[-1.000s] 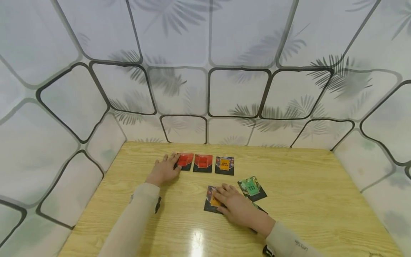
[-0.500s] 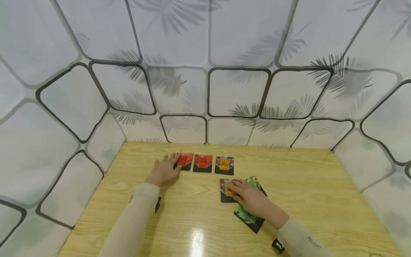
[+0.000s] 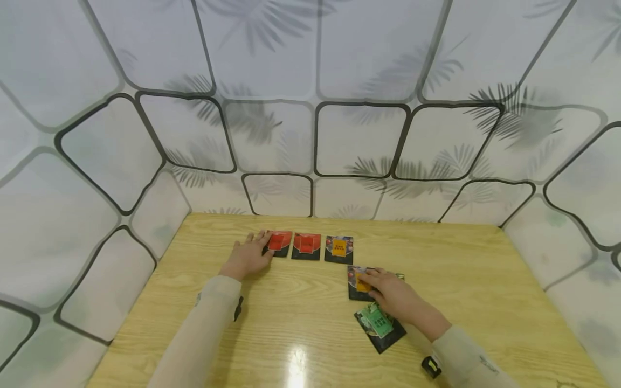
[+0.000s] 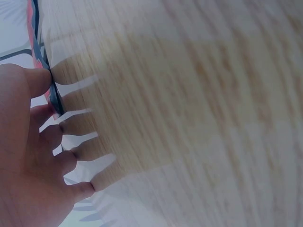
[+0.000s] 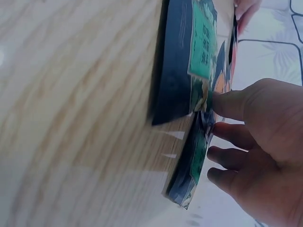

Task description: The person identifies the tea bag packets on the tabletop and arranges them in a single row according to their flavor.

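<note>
Yellowish table (image 3: 485, 280), pale backdrop (image 3: 359, 140) — grey fronds (image 3: 252, 125)

A yellowish wood-grain tabletop (image 3: 485, 291) runs up to a whitish back wall (image 3: 359, 140), with a left wall (image 3: 73, 199) and a right wall (image 3: 587, 215) flanking it. Rounded blocks outlined in black and grey pattern the walls; grey palm fronds (image 3: 257, 126) overlay the back. A bright light reflection (image 3: 297, 366) gleams on the near tabletop.

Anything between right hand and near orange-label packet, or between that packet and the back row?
Nothing visible: the right hand covers part of the near orange-label packet, and the head view shows no object between it and the back row's orange-label packet.
</note>
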`<state>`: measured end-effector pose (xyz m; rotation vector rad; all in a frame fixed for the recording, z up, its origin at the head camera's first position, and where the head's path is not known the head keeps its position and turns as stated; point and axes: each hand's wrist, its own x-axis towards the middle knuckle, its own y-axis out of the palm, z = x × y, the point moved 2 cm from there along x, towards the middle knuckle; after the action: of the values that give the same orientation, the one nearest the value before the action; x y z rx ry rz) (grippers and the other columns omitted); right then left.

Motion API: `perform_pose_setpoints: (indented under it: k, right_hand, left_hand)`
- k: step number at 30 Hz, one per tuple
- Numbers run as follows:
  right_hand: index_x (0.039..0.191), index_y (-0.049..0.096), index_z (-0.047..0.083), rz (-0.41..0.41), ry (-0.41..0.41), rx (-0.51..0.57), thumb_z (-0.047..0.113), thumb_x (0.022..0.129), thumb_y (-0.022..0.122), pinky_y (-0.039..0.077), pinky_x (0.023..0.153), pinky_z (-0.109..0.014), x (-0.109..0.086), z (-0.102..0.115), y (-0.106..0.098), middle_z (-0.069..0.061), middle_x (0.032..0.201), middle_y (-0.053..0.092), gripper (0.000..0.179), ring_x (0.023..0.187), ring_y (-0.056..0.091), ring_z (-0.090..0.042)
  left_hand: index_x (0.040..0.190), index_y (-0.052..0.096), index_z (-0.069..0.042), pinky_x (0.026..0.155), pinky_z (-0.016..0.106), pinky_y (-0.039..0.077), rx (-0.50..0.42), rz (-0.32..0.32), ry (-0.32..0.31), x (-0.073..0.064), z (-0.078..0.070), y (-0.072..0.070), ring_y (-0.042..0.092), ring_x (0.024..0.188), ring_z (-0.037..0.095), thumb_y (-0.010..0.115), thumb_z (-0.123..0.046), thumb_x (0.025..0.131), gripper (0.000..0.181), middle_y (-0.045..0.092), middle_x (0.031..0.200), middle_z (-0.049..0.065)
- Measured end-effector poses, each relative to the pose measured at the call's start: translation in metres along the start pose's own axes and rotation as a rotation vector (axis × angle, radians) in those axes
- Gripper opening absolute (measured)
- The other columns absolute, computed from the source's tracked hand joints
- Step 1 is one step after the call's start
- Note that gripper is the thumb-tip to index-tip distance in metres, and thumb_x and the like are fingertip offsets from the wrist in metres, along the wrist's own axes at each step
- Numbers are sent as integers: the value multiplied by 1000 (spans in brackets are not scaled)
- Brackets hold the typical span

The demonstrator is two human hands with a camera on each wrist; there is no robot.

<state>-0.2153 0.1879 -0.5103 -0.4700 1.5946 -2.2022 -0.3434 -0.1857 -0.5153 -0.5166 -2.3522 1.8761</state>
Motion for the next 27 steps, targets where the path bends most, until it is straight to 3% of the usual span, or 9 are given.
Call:
perform_pose_setpoints:
  k: [4, 14, 20, 27]
  right_hand:
    - [151, 58, 5, -2, 27, 11, 7, 104, 65, 46, 112, -66, -1, -7, 0, -26, 152, 57, 48, 141, 51, -52]
    - [150, 58, 3, -39, 70, 51, 24, 108, 60, 45, 112, -67, 0, -21, -2, -27, 149, 59, 46, 141, 50, -54]
    - [149, 58, 0, -60, 58, 14, 20, 107, 63, 48, 109, -68, 4, -27, -5, -30, 147, 59, 46, 139, 50, -57]
    - [151, 57, 2, -60, 79, -52, 17, 107, 62, 41, 112, -74, 9, -36, -3, -38, 151, 51, 47, 140, 46, -61]
  left_hand:
    - [170, 25, -14, 123, 78, 17, 4, -2, 3, 0, -1, -1, 18, 161, 49, 41, -42, 112, 66, 23, 175, 16]
    - [170, 23, -14, 124, 78, 14, -16, 12, -3, 0, -2, -2, 16, 161, 49, 41, -41, 112, 66, 20, 176, 16]
    - [170, 23, -14, 123, 79, 13, -27, 12, -7, -2, -2, -3, 15, 161, 49, 41, -41, 112, 66, 20, 176, 16]
    - [170, 24, -13, 123, 79, 15, -16, 7, -3, -2, -3, -3, 16, 161, 49, 41, -40, 112, 66, 22, 175, 17]
